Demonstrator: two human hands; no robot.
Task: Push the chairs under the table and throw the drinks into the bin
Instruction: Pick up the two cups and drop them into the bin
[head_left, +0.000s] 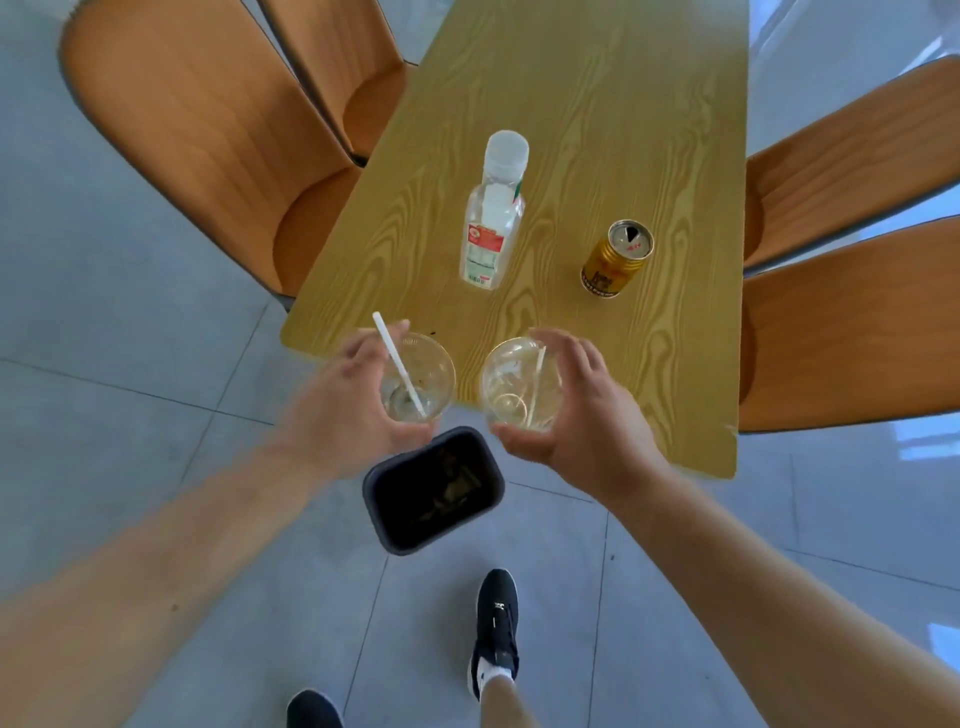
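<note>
Holding one clear cup (415, 376) in the left hand (343, 410) and another cup (519, 384) in the right hand (576, 410), both wrapped around them above the bin (434, 488), the person looks ready to drop them in next.

bottle (491, 223) label, can (615, 260) print, both unreadable

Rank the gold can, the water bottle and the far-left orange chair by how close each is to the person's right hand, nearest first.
Measured from the right hand, which holds a clear cup:
1. Gold can, on the table just beyond that hand, towards the right edge.
2. Water bottle, mid-table, farther back and to the left.
3. Orange chair, off the table's left side, clearly farthest.
</note>
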